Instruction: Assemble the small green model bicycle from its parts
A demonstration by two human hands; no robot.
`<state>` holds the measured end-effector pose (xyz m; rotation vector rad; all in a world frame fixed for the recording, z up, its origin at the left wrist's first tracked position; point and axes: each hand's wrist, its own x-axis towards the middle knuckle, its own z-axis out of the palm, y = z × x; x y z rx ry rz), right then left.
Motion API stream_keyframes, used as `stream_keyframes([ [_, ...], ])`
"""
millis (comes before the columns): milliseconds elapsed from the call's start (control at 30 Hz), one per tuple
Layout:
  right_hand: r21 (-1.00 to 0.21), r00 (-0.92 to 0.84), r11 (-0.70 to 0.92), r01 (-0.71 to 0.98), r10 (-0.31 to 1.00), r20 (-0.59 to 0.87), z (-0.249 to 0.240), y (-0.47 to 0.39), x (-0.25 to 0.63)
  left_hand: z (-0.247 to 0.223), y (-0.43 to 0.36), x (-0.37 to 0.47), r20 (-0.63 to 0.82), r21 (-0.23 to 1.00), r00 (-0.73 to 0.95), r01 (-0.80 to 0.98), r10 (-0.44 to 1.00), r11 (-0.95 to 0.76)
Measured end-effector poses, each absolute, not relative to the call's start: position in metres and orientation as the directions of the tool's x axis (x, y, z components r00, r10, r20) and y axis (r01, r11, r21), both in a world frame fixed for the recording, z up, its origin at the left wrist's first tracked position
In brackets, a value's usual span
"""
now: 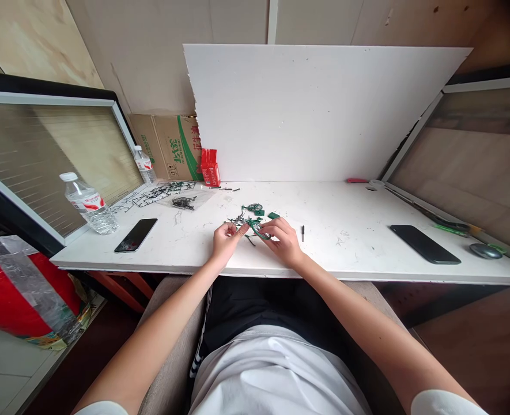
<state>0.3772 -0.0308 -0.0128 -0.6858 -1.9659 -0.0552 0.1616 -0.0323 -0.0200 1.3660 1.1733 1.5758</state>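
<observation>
Over the white table, my left hand (227,241) pinches the near side of a green plastic model part (260,228) with a round, spoked, wheel-like shape. Its right side is between the fingers of my right hand (283,238). Fine details of the part are too small to make out. Just beyond my hands lie another green spoked piece (253,207) and a small green block (274,215). Small grey-and-dark pieces (239,219) lie close to my left fingertips. A short dark stick-like piece (303,233) rests to the right of my right hand.
Black plastic part frames (162,193) and a clear bag with dark parts (184,202) lie at the left back. A water bottle (91,204) and a phone (136,235) are at left. A black device (425,244) and a mouse (485,251) are at right. A white board (319,109) leans behind.
</observation>
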Motion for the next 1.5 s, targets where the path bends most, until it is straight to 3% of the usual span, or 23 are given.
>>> stream_keyframes([
  [133, -0.259, -0.371, 0.828, 0.498, 0.472, 0.800, -0.014, -0.030, 0.377, -0.015, -0.035, 0.163, 0.244, 0.968, -0.083, -0.042, 0.966, -0.248],
  [333, -0.251, -0.399, 0.818, 0.518, 0.491, 0.774, -0.016, -0.029, 0.377, -0.020, -0.031, 0.167, 0.301, 0.935, -0.012, -0.191, 0.954, -0.298],
  [567, -0.242, -0.414, 0.779, 0.579, 0.536, 0.736, -0.014, -0.031, 0.375, -0.016, -0.033, 0.160, 0.206, 0.910, 0.198, -0.398, 0.958, -0.113],
  [867, -0.136, -0.517, 0.780, 0.611, 0.523, 0.677, -0.009, -0.036, 0.373, -0.009, -0.034, 0.158, 0.162, 0.907, 0.399, -0.420, 0.902, 0.023],
  [1167, -0.129, -0.589, 0.818, 0.561, 0.504, 0.632, -0.006, -0.037, 0.371, -0.018, -0.027, 0.158, 0.089, 0.864, 0.268, -0.500, 0.959, 0.059],
  [1500, -0.247, -0.405, 0.743, 0.622, 0.575, 0.711, -0.010, -0.034, 0.371, -0.015, -0.019, 0.148, 0.031, 0.846, 0.127, -0.531, 0.991, 0.042],
])
